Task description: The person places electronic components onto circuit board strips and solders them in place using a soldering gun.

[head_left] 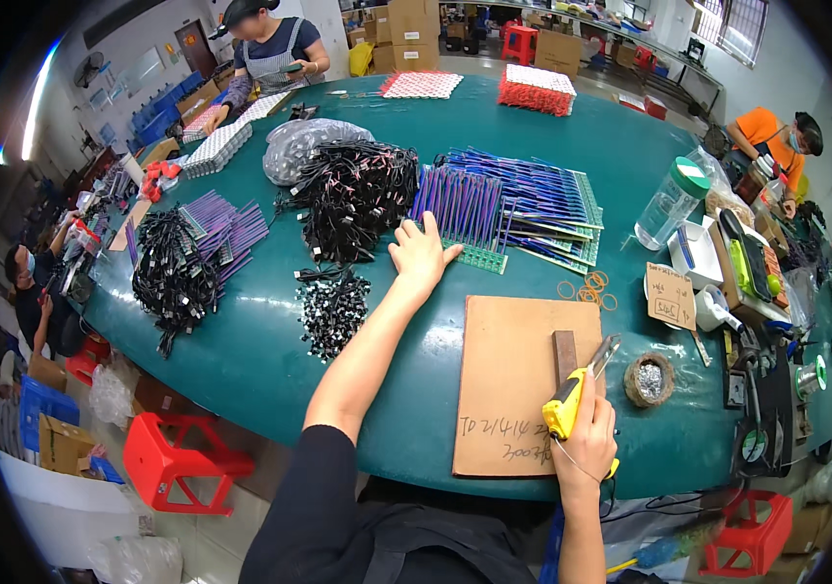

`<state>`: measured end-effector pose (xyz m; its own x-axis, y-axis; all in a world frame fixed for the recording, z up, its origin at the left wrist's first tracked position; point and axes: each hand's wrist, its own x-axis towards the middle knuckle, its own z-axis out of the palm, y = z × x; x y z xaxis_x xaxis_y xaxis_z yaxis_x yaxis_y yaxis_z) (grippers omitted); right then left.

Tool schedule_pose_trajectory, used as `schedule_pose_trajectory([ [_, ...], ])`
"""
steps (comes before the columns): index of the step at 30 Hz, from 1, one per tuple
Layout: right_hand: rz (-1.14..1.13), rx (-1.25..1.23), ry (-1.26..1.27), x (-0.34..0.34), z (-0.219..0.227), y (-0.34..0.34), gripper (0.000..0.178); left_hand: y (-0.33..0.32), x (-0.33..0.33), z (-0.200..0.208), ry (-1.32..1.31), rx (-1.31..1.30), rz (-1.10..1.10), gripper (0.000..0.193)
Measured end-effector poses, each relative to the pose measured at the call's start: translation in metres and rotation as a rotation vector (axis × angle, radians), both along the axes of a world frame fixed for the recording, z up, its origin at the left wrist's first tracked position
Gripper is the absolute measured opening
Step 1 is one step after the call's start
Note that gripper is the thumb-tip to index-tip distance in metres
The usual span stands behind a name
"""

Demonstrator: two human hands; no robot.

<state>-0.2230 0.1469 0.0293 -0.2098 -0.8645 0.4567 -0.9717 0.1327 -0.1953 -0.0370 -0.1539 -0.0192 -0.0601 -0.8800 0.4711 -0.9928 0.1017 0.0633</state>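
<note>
My right hand point(586, 438) is wrapped round a yellow soldering gun point(564, 404), its metal tip pointing up and away over a brown cardboard sheet point(504, 375). A thin wire loops down from the gun. Beside the tip, a narrow dark bar point(565, 356) lies on the cardboard. My left arm stretches forward, and my left hand point(418, 255) has its fingers spread at the near-left corner of a green circuit board panel point(479, 258) with purple wires point(460, 200). Whether the fingertips touch it, I cannot tell. More boards with blue wires point(542, 195) are stacked just right of it.
Black cables point(353, 200) lie heaped left of the boards, with small connectors point(333, 311) nearer me. Rubber bands point(591, 287), a round tip cleaner point(650, 380) and a lidded water bottle point(671, 206) stand to the right. Co-workers sit around the green table point(397, 389).
</note>
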Motion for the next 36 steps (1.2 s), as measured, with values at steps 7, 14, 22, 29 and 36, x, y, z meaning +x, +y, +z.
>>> schedule_pose_trajectory([
  [7, 0.020, -0.009, -0.017, -0.002, -0.001, 0.000, 0.076, 0.008, 0.017, 0.007, 0.669, -0.006, -0.267, 0.074],
  [14, 0.013, 0.048, -0.029, -0.004, -0.001, 0.000, 0.077, 0.047, 0.074, 0.069, 1.686, 0.486, -0.505, 0.028],
  [22, 0.062, 0.094, -0.209, -0.006, 0.003, -0.002, 0.087, 0.115, 0.043, 0.020, 1.269, 0.969, -0.565, 0.042],
  [29, 0.155, -0.005, -0.370, 0.018, 0.047, 0.004, 0.073, 0.125, 0.036, -0.002, 1.288, 0.917, -0.587, 0.039],
  [36, 0.228, 0.109, -0.329, 0.066, 0.028, -0.011, 0.079, 0.123, 0.039, -0.006, 1.254, 0.933, -0.597, 0.040],
])
